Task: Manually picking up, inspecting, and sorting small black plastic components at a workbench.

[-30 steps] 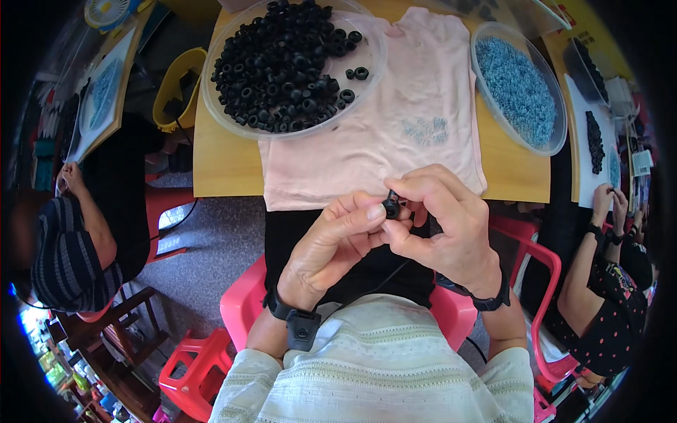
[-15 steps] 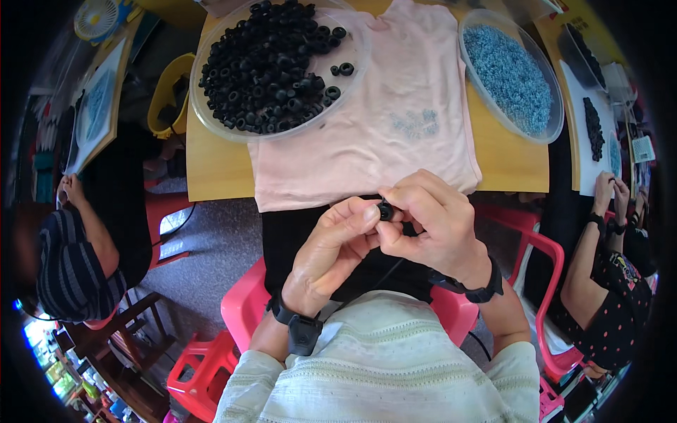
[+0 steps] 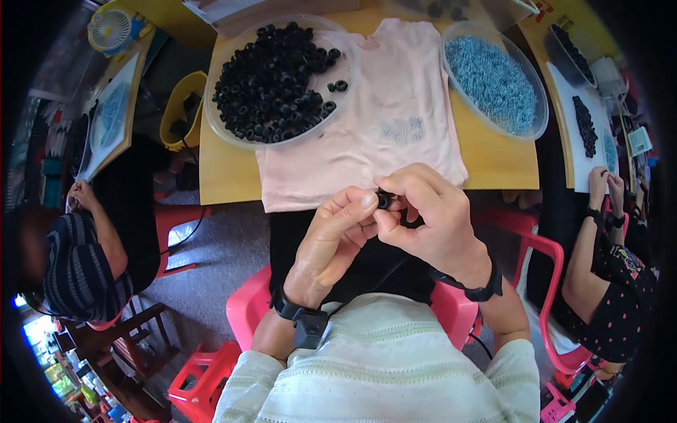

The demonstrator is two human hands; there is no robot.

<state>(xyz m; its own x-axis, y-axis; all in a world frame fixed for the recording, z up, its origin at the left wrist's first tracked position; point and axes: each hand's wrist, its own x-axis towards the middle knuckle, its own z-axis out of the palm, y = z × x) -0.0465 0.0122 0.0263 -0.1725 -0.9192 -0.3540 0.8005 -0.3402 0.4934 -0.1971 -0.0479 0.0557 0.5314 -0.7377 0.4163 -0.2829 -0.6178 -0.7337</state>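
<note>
Pinched between my two hands, just off the table's near edge, is a small black ring-shaped part (image 3: pixel 383 201) with a hole in it. My left hand (image 3: pixel 331 236) grips it from the left with thumb and fingertips. My right hand (image 3: pixel 436 220) closes on it from the other side, index finger and thumb at the part; any smaller piece between those fingertips is too small to make out. Beyond the hands, a pale pink shirt (image 3: pixel 310 173) lies spread on the table, with a small patch of bluish pieces (image 3: pixel 403 130) on it.
A round clear tub (image 3: pixel 345 74) of similar black parts stands far left on the shirt. At far right is an oval tub (image 3: pixel 541 125) of tiny shiny blue pieces. A yellow bin (image 3: pixel 171 134) stands left of the table (image 3: pixel 226 173). Other people sit on both sides.
The view has shifted slightly, so the table and tubs sit differently in the picture. Both hands keep hold of the black part, with small finger movements.
</note>
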